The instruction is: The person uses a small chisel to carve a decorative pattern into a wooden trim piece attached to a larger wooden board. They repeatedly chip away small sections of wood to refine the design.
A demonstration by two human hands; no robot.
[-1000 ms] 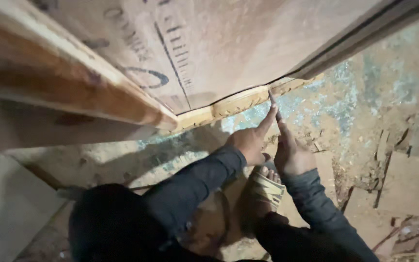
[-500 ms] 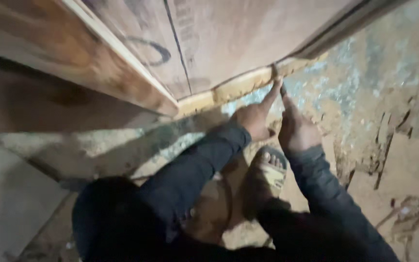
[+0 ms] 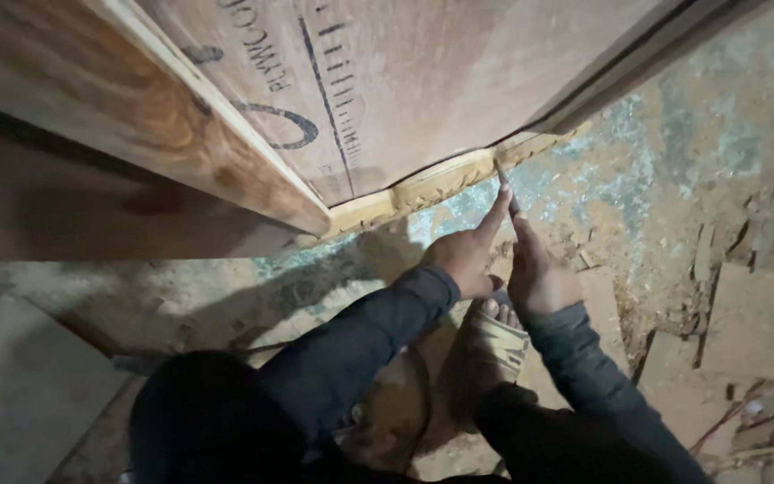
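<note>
Both hands sit slightly lower and further right than half a second ago, the plywood panel (image 3: 423,81) looming larger. Left hand (image 3: 468,260) stretches its forefinger up to a thin pencil-like tool (image 3: 505,186), which the right hand (image 3: 539,273) pinches; the tip touches the pale wooden edge strip (image 3: 441,184) under the panel, above the dusty floor (image 3: 674,179). A sandalled foot (image 3: 494,336) rests below

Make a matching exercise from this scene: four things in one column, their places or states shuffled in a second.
Things:
1. left hand
2. right hand
3. plywood panel
4. sandalled foot

Places or states:
A. below both hands
B. forefinger stretched up to the pale wood strip
C. tilted overhead, marked with dark lines
D. grips a thin tool pointed at the strip

Pairs: 1-B, 2-D, 3-C, 4-A
</note>
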